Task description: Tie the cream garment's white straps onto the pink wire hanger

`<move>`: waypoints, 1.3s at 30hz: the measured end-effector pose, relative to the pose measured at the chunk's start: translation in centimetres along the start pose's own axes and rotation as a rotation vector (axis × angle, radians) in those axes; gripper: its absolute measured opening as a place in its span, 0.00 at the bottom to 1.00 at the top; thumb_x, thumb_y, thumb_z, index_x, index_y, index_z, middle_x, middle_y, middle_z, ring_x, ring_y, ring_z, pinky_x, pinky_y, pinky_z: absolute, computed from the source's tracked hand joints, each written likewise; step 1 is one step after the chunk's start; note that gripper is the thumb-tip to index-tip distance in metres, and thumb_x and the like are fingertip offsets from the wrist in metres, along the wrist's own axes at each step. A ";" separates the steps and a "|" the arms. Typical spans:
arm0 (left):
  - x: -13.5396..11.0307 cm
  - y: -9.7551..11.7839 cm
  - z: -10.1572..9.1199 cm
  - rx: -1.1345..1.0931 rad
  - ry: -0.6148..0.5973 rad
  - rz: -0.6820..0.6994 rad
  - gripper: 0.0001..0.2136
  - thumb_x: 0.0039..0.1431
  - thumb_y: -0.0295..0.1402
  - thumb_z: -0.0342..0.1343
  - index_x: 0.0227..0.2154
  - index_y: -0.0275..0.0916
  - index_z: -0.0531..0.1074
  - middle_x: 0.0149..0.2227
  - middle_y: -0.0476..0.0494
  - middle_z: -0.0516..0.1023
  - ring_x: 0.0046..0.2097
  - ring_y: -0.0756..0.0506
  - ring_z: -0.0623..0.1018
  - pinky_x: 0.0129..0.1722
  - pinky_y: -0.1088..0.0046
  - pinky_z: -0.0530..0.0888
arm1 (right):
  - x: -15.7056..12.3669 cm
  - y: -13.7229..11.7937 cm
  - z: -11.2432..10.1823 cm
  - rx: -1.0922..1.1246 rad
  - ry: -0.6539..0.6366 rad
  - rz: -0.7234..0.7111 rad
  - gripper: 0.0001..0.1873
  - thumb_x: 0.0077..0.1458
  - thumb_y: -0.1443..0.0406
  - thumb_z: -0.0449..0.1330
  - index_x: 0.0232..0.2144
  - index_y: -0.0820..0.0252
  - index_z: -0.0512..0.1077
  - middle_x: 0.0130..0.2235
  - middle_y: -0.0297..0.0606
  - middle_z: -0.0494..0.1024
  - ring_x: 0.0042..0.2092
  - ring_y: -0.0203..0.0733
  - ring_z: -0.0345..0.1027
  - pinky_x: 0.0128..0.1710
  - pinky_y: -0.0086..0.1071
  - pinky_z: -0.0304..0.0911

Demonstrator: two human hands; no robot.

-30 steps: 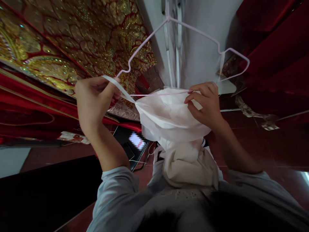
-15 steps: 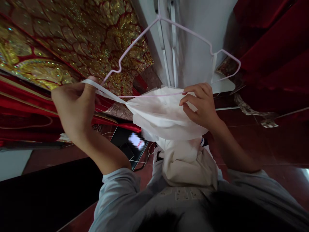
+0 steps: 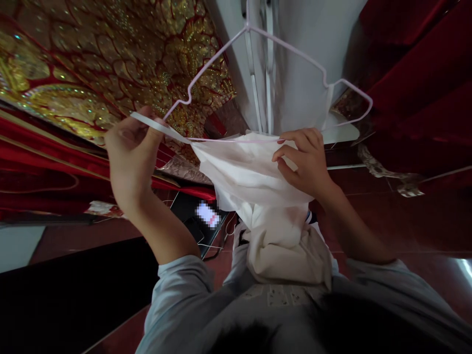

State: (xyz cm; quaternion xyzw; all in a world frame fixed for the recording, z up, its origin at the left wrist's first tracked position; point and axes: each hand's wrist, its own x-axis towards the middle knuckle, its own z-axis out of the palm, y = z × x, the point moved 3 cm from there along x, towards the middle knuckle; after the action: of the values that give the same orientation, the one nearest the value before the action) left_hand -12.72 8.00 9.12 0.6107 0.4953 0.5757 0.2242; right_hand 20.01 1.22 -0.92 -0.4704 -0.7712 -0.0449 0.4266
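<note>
My left hand (image 3: 131,164) is closed on a thin white strap (image 3: 175,133), pulling it taut near the left end of a pale pink clothes hanger (image 3: 217,55). That strap runs to a white garment (image 3: 239,169) of thin, layered cloth, which hangs below the hanger. A second strap (image 3: 326,107) is looped over the hanger's right notch. My right hand (image 3: 306,164) is closed at the hanger's lower bar, its fingertips around the bar beside the cloth. The garment's lower, beige part (image 3: 287,250) falls in folds toward my lap.
A gold sequined red garment (image 3: 147,59) hangs at the upper left. Dark red cloth (image 3: 416,103) hangs at the right. Metal poles (image 3: 270,64) stand behind the hanger. Below my left forearm, a lit phone (image 3: 207,215) lies on a black surface with a cable nearby.
My left hand has moved right and slightly up with the strap, closer to the hanger's left end. The hanger has shifted slightly right, while my right hand has barely moved.
</note>
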 end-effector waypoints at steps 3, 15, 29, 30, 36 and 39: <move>-0.5 -0.4 -0.4 0.002 0.016 0.022 0.18 0.47 0.45 0.75 0.36 0.38 0.83 0.33 0.46 0.77 0.38 0.45 0.77 0.51 0.63 0.79 | 0.0 0.1 -0.1 -0.007 0.004 -0.005 0.08 0.58 0.70 0.59 0.35 0.51 0.75 0.51 0.36 0.77 0.53 0.49 0.68 0.63 0.55 0.60; 0.3 2.7 3.5 0.129 -0.221 0.212 0.18 0.46 0.39 0.77 0.39 0.39 0.84 0.40 0.41 0.84 0.44 0.39 0.81 0.56 0.56 0.78 | 0.2 0.1 0.1 0.010 0.039 0.014 0.08 0.57 0.69 0.59 0.34 0.51 0.76 0.48 0.37 0.77 0.51 0.50 0.69 0.61 0.55 0.61; -2.8 -2.1 2.8 -0.368 -0.009 0.075 0.20 0.54 0.37 0.77 0.46 0.45 0.76 0.39 0.51 0.83 0.41 0.47 0.80 0.45 0.69 0.77 | 0.5 0.0 -0.7 0.022 0.085 -0.003 0.06 0.59 0.68 0.59 0.34 0.51 0.75 0.44 0.37 0.78 0.48 0.48 0.70 0.56 0.51 0.63; -3.5 -2.9 3.4 -0.475 -0.015 0.004 0.20 0.55 0.39 0.77 0.46 0.46 0.75 0.37 0.51 0.84 0.39 0.47 0.81 0.42 0.69 0.78 | 0.6 -0.1 -0.8 0.030 0.095 0.008 0.06 0.59 0.68 0.60 0.35 0.51 0.74 0.43 0.37 0.79 0.47 0.48 0.70 0.55 0.51 0.63; -7.7 -3.3 8.5 -0.684 0.024 -0.175 0.17 0.62 0.49 0.68 0.45 0.45 0.75 0.39 0.46 0.84 0.42 0.44 0.84 0.46 0.67 0.80 | 0.7 -0.7 -0.7 0.083 0.109 0.028 0.09 0.58 0.68 0.61 0.42 0.51 0.71 0.43 0.36 0.80 0.46 0.49 0.71 0.54 0.50 0.61; -8.8 -2.0 9.6 -0.693 0.060 -0.128 0.15 0.63 0.48 0.67 0.41 0.43 0.75 0.38 0.46 0.83 0.42 0.45 0.84 0.48 0.68 0.80 | 0.7 -0.7 -0.8 0.087 0.126 0.023 0.10 0.58 0.68 0.61 0.43 0.51 0.70 0.42 0.35 0.80 0.45 0.48 0.71 0.53 0.48 0.60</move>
State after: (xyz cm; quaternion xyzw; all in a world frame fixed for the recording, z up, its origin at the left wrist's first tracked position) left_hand -3.17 4.09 0.91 0.4489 0.3140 0.7120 0.4392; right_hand 19.81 0.93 0.30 -0.4565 -0.7387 -0.0360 0.4946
